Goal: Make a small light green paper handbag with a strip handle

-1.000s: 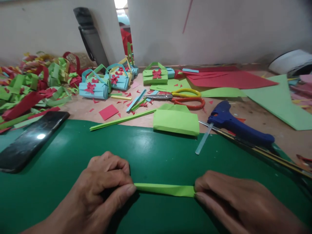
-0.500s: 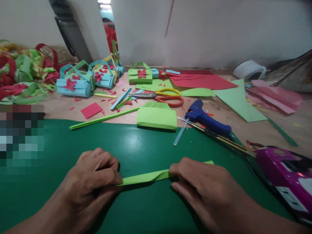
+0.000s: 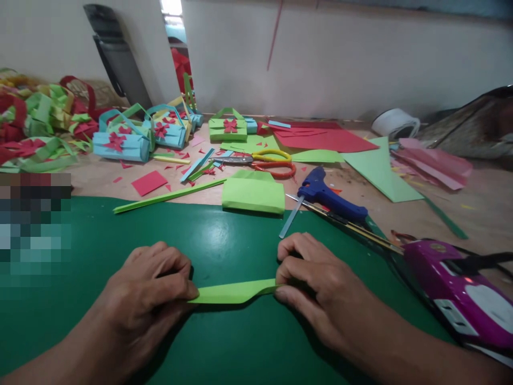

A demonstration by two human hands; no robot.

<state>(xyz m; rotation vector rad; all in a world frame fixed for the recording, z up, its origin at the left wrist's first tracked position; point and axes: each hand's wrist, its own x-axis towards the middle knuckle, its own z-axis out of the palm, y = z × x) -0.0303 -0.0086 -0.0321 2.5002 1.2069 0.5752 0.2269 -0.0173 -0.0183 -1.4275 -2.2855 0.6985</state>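
Observation:
A light green paper strip [image 3: 234, 292] lies low over the dark green cutting mat [image 3: 224, 240], folded lengthwise. My left hand [image 3: 150, 286] pinches its left end between thumb and curled fingers. My right hand [image 3: 316, 283] pinches the right end, fingers closed over it. The strip's ends are hidden under my fingers. Both hands rest near the front of the mat.
Behind the mat lie a folded green paper block [image 3: 253, 193], a long green strip [image 3: 168, 196], scissors [image 3: 266, 160], a blue glue gun [image 3: 328, 198] and a ruler [image 3: 352, 227]. Paper baskets [image 3: 120, 141] and scraps crowd the back left. A purple iron [image 3: 452, 289] sits at the right.
My right hand has slid left along the strip and curled over its end, so less strip shows between my hands. The view has shifted to the right.

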